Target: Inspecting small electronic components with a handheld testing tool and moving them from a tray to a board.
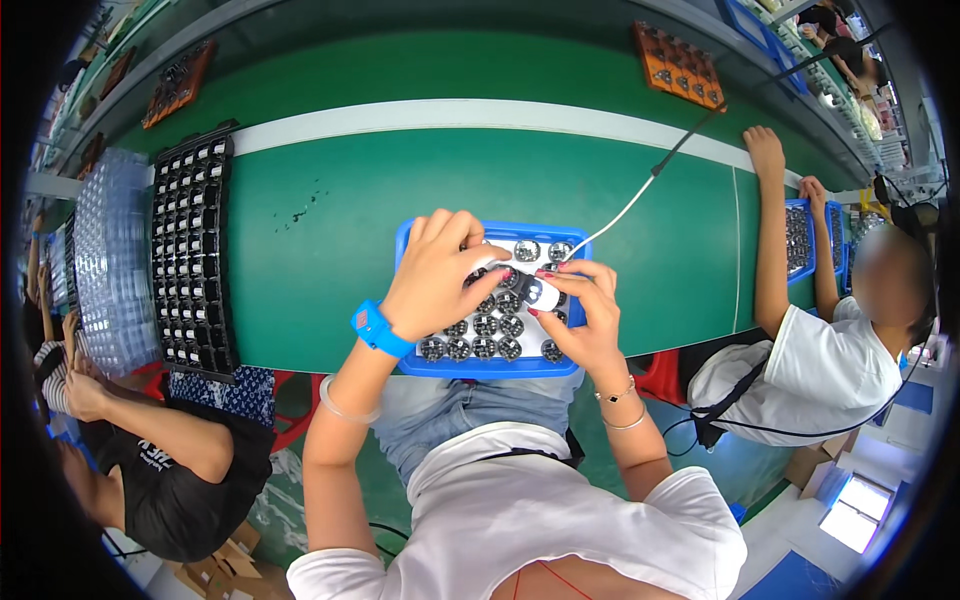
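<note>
In front of me a blue tray [403, 245] holds several small round black-and-silver parts [485, 325] in rows on a white liner. Above its right half, my right hand [590, 318] pinches a small rounded white piece with a black face [541, 294] between thumb and fingers. My left hand [440, 275], with a blue wrist strap [378, 328], reaches over the tray's left side. Its thumb and forefinger close in beside the white piece; what lies between them is too small to make out. A white cable [622, 213] runs down from the upper right to my right hand.
Left on the green table [330, 280] stands a black tray of white parts [192, 255], beside stacked clear plastic trays [115, 260]. Orange racks [680, 65] lie beyond the white strip. Co-workers sit on both sides; blue trays [797, 240] are by the right one.
</note>
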A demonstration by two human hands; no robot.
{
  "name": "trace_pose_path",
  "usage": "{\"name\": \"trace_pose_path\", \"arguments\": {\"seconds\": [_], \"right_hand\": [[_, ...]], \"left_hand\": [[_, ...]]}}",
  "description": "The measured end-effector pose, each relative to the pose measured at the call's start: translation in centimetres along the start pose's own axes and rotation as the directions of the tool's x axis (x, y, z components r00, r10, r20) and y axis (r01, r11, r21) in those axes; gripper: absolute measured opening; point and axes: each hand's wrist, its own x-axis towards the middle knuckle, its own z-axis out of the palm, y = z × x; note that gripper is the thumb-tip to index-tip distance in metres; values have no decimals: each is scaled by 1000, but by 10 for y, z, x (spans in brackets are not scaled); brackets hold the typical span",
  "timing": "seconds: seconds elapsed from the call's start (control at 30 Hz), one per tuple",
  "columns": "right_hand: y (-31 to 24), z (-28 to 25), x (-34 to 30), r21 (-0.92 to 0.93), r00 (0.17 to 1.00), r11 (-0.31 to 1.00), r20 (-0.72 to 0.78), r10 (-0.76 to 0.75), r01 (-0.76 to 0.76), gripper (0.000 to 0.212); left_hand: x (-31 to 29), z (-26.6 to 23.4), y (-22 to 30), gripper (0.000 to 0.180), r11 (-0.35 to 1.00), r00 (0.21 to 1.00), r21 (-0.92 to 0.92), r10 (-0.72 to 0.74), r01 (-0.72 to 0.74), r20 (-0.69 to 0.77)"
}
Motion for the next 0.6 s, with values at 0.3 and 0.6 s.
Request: {"name": "trace_pose_path", "arguments": {"seconds": [0.3, 0.6], "right_hand": [[15, 9, -20, 281, 960, 944, -168, 225, -172, 36], [4, -9, -21, 77, 998, 996, 53, 32, -36, 37]], "left_hand": [[-4, 12, 0, 10, 997, 994, -15, 77, -76, 71], [0, 27, 5, 9, 987, 987, 71, 142, -147, 74]]}}
